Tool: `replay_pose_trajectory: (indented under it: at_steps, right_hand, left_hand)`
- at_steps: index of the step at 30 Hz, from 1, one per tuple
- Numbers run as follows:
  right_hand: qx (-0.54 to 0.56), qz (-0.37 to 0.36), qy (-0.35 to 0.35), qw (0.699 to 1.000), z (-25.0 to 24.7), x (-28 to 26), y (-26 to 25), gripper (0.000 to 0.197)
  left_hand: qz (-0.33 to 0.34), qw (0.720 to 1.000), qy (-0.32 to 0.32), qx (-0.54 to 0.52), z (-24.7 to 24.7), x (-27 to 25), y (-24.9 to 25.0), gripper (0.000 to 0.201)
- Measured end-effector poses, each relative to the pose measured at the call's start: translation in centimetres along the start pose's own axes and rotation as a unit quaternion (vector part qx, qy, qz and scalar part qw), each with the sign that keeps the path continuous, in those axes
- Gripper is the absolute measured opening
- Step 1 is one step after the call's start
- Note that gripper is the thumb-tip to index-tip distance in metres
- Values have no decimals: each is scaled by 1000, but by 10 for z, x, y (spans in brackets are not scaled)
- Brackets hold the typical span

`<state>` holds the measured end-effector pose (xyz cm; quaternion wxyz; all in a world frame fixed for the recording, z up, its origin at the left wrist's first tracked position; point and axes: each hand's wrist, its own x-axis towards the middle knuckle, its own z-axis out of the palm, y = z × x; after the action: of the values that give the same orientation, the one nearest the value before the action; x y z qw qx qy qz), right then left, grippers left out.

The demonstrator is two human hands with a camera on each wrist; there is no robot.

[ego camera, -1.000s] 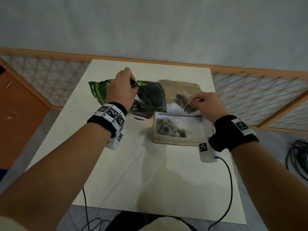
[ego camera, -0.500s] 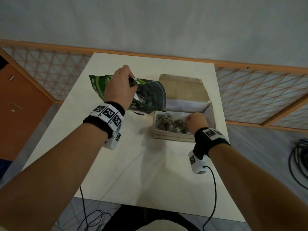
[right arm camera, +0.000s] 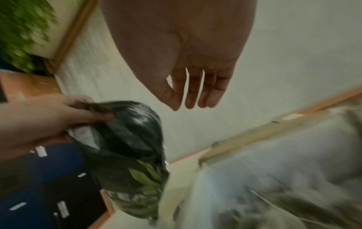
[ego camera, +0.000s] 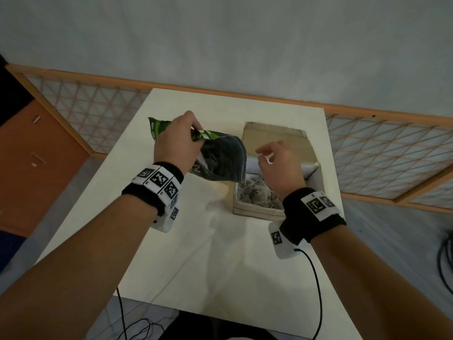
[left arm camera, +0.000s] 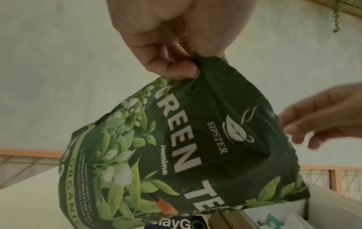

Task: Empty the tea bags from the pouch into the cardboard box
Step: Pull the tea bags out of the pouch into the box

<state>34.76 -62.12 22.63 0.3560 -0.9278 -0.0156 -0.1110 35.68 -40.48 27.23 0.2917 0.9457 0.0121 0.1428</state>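
The left hand [ego camera: 177,143] holds the dark green printed foil pouch [ego camera: 221,160] above the pale rectangular table [ego camera: 220,261], its fingers [left arm camera: 176,68] and thumb pinched on one edge of the pouch near the open mouth; the wrist view shows the pouch face printed with leaves and the words GREEN TEA, jasmine and ORGANIC. The pouch is raised and lies sideways, with its open mouth turned toward the brown cardboard box [ego camera: 255,209] and its lower edge just over the left wall of the box. The box stands on the table to the right of the pouch, with its lid flap [ego camera: 274,138] folded back on the far side. A heap of grey-green pyramid tea bags [ego camera: 255,192] with thin white strings lies inside the box. The right hand [ego camera: 279,163] hovers above the box, just beside the mouth of the pouch, with thumb and forefinger close together and the other fingers [right arm camera: 194,93] loosely extended; a small pale item is visible at the fingertips in the head view, but whether it is gripped cannot be determined, and the right wrist view is motion-blurred. Each wrist carries a black band with white marker tags [ego camera: 159,179], and a black cable [ego camera: 316,285] runs from the right-wrist unit over the near edge of the table
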Motion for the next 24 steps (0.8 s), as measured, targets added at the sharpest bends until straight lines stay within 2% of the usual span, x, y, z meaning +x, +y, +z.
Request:
replay_pose_trajectory:
  at_steps: [1, 3, 6, 8, 11, 14, 17, 19, 24]
  right_hand:
    - [36, -25, -4, 999, -3, -2, -17, 15]
    - [87, -77, -86, 989, 2, -7, -45, 18]
    - [34, -137, -200, 970, 31, -5, -66, 27]
    - [-36, -117, -267, 956, 51, 3, -70, 31]
    - [-131, -50, -328, 934, 70, 10, -73, 40]
    - [-158, -52, -387, 907, 80, 10, -78, 48]
    - [-201, -52, -419, 884, 87, 13, -78, 51]
    - [-219, -56, -420, 879, 93, 14, -77, 49]
    - [-164, -80, -392, 902, 88, 17, -79, 33]
  left_hand:
    - [-1, 1000, -1, 5, -2, 0, -2, 14]
    - [-7, 1000, -4, 6, -7, 1, -5, 14]
    - [-11, 1000, -5, 2, -11, 0, -8, 16]
    - [-6, 1000, -7, 2, -13, -1, -10, 16]
    - [6, 1000, -19, 1, -16, -3, -14, 17]
    - [12, 1000, -25, 3, -18, -6, -18, 16]
    - [15, 1000, -21, 9, -21, -6, -21, 16]
    - [15, 1000, -21, 12, -22, -6, -23, 16]
    - [9, 1000, -14, 6, -22, -3, -23, 16]
